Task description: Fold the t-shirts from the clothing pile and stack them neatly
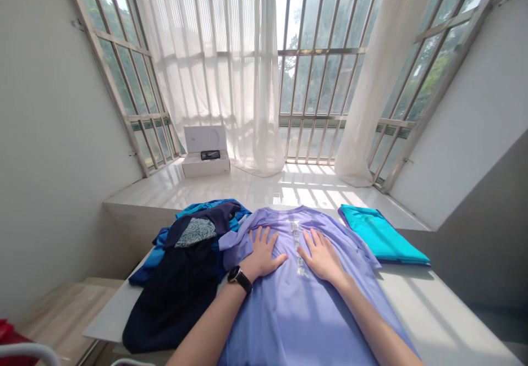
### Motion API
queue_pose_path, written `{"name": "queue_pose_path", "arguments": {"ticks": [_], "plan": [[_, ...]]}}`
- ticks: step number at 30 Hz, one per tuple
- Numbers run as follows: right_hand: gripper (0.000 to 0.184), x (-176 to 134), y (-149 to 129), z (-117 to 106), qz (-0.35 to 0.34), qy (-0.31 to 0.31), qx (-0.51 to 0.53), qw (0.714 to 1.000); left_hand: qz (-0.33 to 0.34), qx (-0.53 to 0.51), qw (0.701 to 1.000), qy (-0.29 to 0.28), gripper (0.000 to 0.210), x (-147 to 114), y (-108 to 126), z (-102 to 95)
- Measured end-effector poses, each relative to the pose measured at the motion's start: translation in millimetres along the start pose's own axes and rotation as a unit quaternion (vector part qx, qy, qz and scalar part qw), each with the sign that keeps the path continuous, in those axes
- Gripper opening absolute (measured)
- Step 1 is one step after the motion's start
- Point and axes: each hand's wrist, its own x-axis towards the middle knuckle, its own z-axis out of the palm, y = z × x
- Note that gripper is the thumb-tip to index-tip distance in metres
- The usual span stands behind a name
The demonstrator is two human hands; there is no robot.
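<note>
A lavender T-shirt point(289, 305) lies spread out in front of me, its collar toward the window and a pale vertical print down its middle. My left hand point(263, 253) rests flat on the shirt's upper left, fingers spread; a black watch is on that wrist. On the other side of the print, my right hand point(320, 253) also presses flat with fingers apart. Left of the shirt is a loose heap of dark navy and blue clothes point(177, 283), touching its left sleeve. A folded turquoise garment point(379, 234) lies to the right, with a purple edge showing beneath it.
Everything lies on a white table point(449, 311). Behind it is a white window ledge point(264, 187) bearing an open white box point(206, 165) with a dark device in it. Sheer curtains point(247, 80) hang before barred windows. Part of a red item point(12, 344) shows at lower left.
</note>
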Motion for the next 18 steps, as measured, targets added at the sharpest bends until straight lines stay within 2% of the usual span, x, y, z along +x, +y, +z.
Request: {"name": "queue_pose_path", "arguments": {"ticks": [8, 13, 16, 18], "plan": [[0.069, 0, 1, -2, -0.005, 0.019, 0.012, 1.0, 0.001, -0.005, 1.0, 0.016, 0.076, -2, -2, 0.3], [0.063, -2, -1, -13, -0.028, 0.028, 0.043, 0.998, -0.012, 0.013, 1.0, 0.015, 0.074, -7, 6, -4.6], [0.062, -28, -3, -23, -0.019, 0.056, 0.079, 0.995, 0.001, 0.044, 0.999, 0.019, 0.067, -19, 13, -15.8], [0.064, -62, 2, -25, -0.019, 0.064, 0.105, 0.992, 0.031, 0.075, 0.996, 0.035, 0.06, -34, 18, -21.5]]}}
